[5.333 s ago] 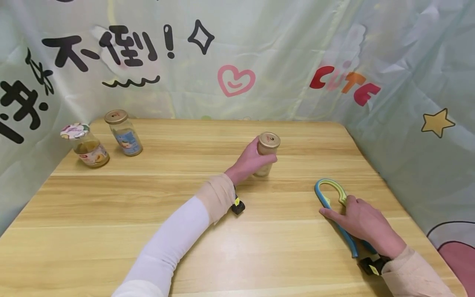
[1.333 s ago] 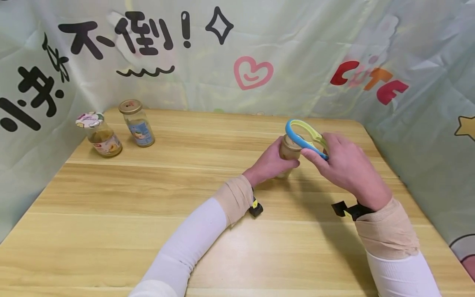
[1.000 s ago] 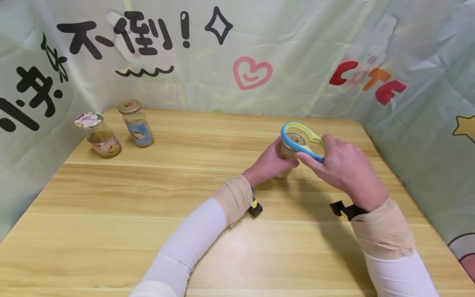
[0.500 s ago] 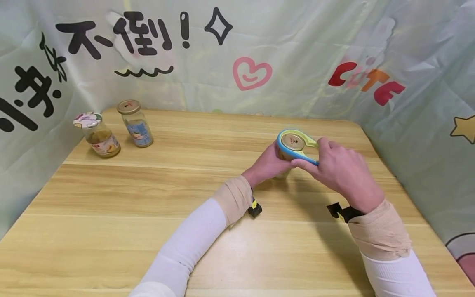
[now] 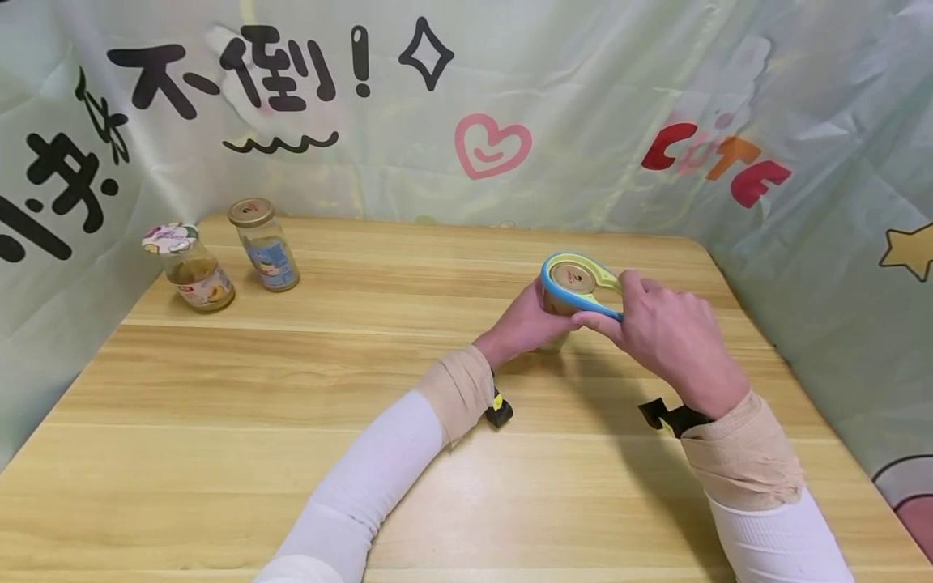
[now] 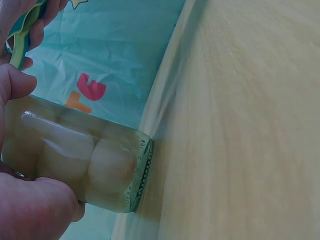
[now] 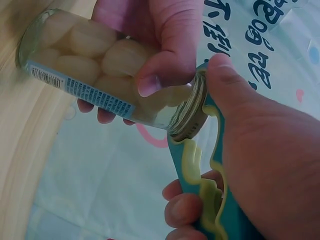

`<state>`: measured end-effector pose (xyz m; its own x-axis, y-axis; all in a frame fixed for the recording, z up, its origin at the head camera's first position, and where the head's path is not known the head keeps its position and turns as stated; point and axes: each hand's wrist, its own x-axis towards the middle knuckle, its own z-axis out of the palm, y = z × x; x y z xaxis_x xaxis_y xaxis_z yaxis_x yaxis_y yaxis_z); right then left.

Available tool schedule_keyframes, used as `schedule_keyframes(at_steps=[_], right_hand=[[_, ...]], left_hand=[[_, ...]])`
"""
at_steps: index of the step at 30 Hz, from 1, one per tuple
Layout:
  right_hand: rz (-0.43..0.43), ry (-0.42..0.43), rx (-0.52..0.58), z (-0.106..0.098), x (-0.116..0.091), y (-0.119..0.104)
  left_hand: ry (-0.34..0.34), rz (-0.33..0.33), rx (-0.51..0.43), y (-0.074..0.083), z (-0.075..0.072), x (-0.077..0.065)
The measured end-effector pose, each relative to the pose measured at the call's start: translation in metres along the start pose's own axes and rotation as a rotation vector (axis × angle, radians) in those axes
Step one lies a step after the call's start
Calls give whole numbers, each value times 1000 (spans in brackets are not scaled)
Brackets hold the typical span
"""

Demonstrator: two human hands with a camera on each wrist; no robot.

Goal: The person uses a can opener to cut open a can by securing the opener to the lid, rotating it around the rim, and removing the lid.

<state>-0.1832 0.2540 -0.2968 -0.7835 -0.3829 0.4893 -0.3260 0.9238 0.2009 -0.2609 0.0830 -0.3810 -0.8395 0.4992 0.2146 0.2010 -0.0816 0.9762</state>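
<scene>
Head view: We locate the glass jar [image 5: 557, 306] slightly right of centre, on the far half of the tabletop [image 5: 291, 453], with its lid [image 5: 572, 278] facing up. The left hand [image 5: 526, 325] grasps the jar from the left. The right hand [image 5: 672, 336] grips the handles of the blue and yellow-green opener [image 5: 587, 304], whose loop encircles the lid. At the far left, well apart from both hands, we note a patterned-lid jar [image 5: 200, 279] and a gold-lid jar [image 5: 268, 251]; both are lidded and untouched.

Left wrist view: We see the left hand's thumb and fingers curled round the clear wall. Pale round pieces [image 6: 112, 165] fill the inside. The base lies at the tabletop; we cannot tell whether it rests fully there. The lid is out of sight here.

Right wrist view: We confirm that the loop sits around the lid at the jar's mouth and that the right hand's fingers are wrapped round the handles. A label [image 7: 80, 90] with a barcode runs along the glass. By our judgement, two steps are complete: the jar is secured and the opener is fitted. The lid remains on; loosening and removing it are not yet done.
</scene>
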Motion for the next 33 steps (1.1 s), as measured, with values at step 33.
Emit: schedule_keyframes(at_steps=[33], right_hand=[[112,-86,103,2,2,-5]], left_hand=[[-22,23,-21,15,-1,-8]])
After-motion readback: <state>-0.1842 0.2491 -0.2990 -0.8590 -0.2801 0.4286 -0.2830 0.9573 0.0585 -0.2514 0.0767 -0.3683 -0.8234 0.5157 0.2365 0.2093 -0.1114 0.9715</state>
